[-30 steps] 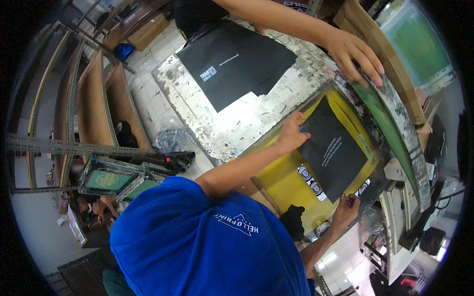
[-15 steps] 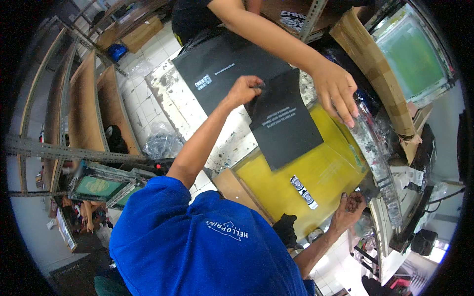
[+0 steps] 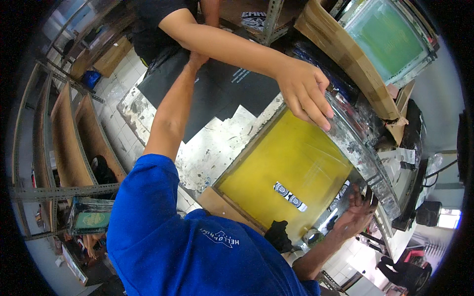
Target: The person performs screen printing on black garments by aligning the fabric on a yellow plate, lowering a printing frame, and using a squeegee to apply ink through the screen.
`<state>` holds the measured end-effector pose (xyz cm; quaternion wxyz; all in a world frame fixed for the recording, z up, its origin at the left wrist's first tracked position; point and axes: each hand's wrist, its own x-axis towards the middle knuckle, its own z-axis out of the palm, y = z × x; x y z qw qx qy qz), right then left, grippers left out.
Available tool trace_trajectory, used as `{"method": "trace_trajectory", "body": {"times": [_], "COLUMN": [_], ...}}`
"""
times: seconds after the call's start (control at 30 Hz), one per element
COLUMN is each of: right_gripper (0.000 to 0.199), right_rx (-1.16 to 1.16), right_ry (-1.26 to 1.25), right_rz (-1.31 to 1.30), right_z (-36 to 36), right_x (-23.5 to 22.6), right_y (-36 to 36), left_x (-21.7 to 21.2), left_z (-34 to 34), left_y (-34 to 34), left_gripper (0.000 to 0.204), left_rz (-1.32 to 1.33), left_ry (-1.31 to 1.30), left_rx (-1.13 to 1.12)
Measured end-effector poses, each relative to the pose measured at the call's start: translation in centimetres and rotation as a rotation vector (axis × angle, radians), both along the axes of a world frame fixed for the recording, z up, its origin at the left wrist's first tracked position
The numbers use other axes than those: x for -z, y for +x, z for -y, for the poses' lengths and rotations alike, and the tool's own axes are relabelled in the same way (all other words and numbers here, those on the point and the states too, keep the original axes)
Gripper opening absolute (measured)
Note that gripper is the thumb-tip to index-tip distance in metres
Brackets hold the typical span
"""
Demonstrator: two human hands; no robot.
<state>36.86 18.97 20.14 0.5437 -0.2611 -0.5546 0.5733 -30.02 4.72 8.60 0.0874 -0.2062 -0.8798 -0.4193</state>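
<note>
Stretched out to the far left, my left hand is over black panels with small white print. Another person's forearm partly covers it, and its fingers are hidden. My right hand hovers by the right near corner of a yellow-meshed printing screen, its stained fingers apart. Beside it lies a black-and-white printed strip; a similar strip is on the yellow mesh. The other person's hand reaches across to the ink-smeared far rail.
A paint-spattered white table holds the panels. At the screen's near edge are a black cloth and a tape roll. Behind stand a cardboard sheet and a green screen. Metal-framed shelves rise at left.
The black panel that hung from my left hand over the yellow screen is now off it, at the far left. My left hand moved away leftward; my right hand's fingers spread.
</note>
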Motion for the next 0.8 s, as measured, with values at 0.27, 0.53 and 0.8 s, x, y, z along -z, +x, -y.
{"method": "trace_trajectory", "body": {"times": [0.27,0.53,0.8], "right_gripper": [0.064,0.053,0.052], "right_rx": [0.119,-0.033,-0.028], "right_ry": [-0.340,-0.467,-0.381], "right_rz": [-0.115,-0.170,-0.107], "right_z": [-2.9,-0.6,2.8], "right_x": [-2.9,-1.1,3.4], "right_y": [1.8,2.9,3.8], "left_x": [3.3,-1.4,-5.5], "left_z": [2.4,2.9,-0.1], "left_y": [3.9,34.9,44.6], "left_gripper": [0.031,0.050,0.044], "left_rz": [-0.253,0.524,0.791], "left_ry": [0.249,0.619,0.945], "left_rx": [0.051,0.606,0.904]}}
